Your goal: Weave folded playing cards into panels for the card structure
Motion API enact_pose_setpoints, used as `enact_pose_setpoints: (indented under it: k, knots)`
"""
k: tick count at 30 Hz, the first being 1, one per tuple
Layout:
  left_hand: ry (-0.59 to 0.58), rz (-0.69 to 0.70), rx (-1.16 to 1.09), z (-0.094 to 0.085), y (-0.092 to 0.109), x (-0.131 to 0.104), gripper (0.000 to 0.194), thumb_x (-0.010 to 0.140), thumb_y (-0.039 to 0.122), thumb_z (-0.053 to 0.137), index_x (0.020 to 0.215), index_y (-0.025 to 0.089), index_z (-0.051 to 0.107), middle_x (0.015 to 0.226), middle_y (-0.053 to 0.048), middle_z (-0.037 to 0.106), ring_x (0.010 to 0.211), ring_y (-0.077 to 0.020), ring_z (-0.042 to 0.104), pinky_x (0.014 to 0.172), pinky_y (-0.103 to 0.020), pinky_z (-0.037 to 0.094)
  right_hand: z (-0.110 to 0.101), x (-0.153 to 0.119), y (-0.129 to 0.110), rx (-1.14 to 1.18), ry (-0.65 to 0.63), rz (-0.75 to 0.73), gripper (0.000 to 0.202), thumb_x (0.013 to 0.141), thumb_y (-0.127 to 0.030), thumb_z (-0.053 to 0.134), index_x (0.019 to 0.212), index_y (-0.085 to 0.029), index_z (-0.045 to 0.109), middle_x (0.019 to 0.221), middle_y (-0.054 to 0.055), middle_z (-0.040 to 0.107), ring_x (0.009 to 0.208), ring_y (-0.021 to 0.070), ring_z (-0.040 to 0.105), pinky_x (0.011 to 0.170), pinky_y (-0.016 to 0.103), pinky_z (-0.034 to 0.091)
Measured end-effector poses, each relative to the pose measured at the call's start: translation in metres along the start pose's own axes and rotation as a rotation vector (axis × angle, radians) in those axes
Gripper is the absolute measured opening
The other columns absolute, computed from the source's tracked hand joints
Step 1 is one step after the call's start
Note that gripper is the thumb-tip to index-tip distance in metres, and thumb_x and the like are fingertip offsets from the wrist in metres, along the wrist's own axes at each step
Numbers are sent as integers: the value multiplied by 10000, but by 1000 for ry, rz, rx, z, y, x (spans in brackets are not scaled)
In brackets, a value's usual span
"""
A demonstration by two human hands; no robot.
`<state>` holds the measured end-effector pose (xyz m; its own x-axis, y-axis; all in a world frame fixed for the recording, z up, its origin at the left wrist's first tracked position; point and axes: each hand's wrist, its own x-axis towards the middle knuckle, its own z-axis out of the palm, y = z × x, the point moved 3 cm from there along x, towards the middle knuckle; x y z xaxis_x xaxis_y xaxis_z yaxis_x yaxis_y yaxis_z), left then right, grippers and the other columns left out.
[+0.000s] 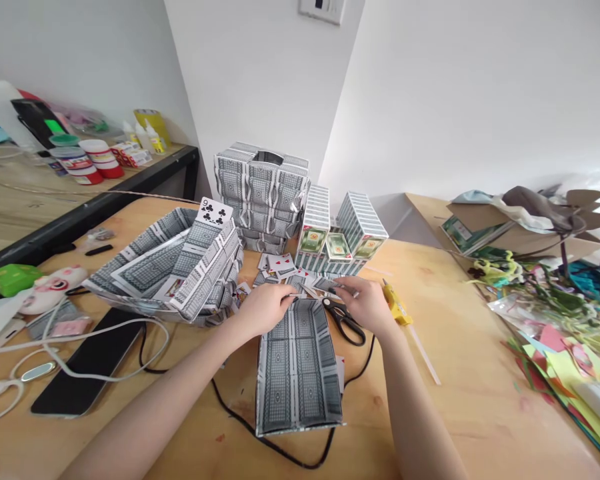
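A shallow tray made of playing cards (pixel 294 373) lies on the table in front of me, its grey patterned backs showing inside. My left hand (pixel 267 308) is closed, thumb and fingertips pinching the tray's far left rim. To the right, my right hand (pixel 366 303) pinches a playing card (pixel 325 285) just beyond the tray's far edge; its fingers partly cover it. Loose playing cards (pixel 280 263) lie scattered behind the tray. Black-handled scissors (pixel 347 325) rest under and beside my right hand. A yellow glue gun (pixel 396 303) lies right of that hand, with a glue stick (pixel 427 357) nearby.
Behind stand a large card-built block (pixel 263 190) and stacked card boxes (pixel 314 213). A bigger card-built container (pixel 145 260) is at left, near a phone (pixel 87 367) and white cables. A black cord (pixel 235 413) loops around the tray. Craft scraps (pixel 555 320) fill the right side.
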<state>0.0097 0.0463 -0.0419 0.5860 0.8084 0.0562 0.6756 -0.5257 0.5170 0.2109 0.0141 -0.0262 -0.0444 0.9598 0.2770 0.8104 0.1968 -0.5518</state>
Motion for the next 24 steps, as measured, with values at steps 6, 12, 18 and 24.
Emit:
enact_pose_setpoints:
  k: [6,12,18,24]
  knots:
    - [16,20,-9,1,3,0,275,847,280,389,942,224,640,878,-37,676,791,-188,606,664,-263,422,3,0,3,89,-85,17,248,746,-184,497,910,-233,676,882,21,699,806,194,640,732,301,475]
    - [26,26,-8,3,2,0,271,851,289,387,925,224,640,864,-36,673,790,-187,603,648,-259,412,3,0,4,55,-122,1,253,768,-178,470,872,-236,694,810,20,708,735,192,644,687,292,480]
    - [10,19,-27,1,3,-1,271,851,289,384,928,220,635,870,-39,669,783,-189,600,634,-255,414,4,-1,1,-16,-124,-18,254,773,-172,469,872,-243,692,848,21,706,781,195,648,683,284,478]
    - [21,32,-24,1,3,-1,261,851,285,385,898,216,632,836,-35,666,768,-184,596,634,-255,406,11,0,1,-63,-107,-30,255,782,-183,466,900,-234,686,866,33,705,799,200,647,702,302,477]
